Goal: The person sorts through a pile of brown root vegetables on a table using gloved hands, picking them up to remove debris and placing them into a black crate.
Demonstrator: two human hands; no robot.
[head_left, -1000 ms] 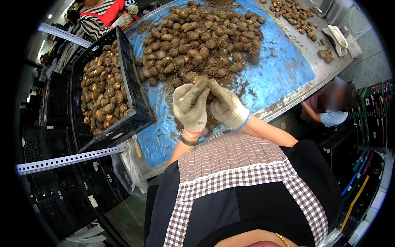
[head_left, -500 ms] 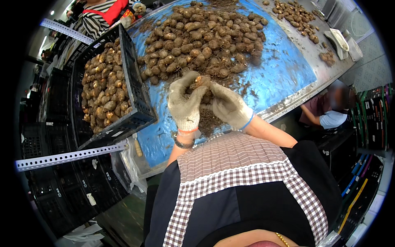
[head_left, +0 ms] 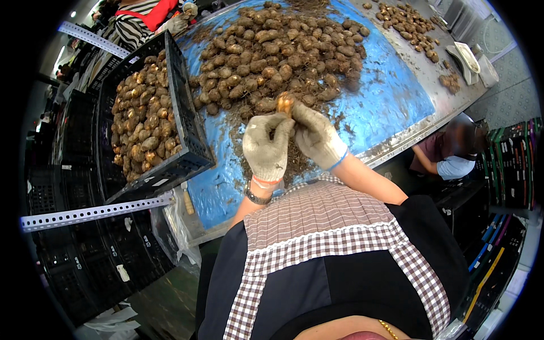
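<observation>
Both my hands wear dirty off-white knit gloves. A small brown taro (head_left: 285, 102) with a paler orange-yellow end is held upright over the front of the pile. My right hand (head_left: 320, 137) is closed on it from the right. My left hand (head_left: 265, 146) pinches at its lower end, thumb and forefinger pressed together; the exact contact is partly hidden by the glove. Ahead lies a large heap of hairy brown taros (head_left: 277, 54) on blue plastic sheeting (head_left: 391, 90). Loose root fibres and soil lie under my hands.
A black crate (head_left: 195, 133) full of trimmed taros stands at the left. A perforated metal bar (head_left: 102, 213) and a tool handle (head_left: 188, 201) are near it. More taros (head_left: 411, 25) and a scale (head_left: 467, 59) lie far right. Two co-workers are nearby.
My left hand has turned and shifted right, from wrapping the taro to pinching its lower end. The taro now stands more upright and shows above my fingers. The far co-worker's hands have moved.
</observation>
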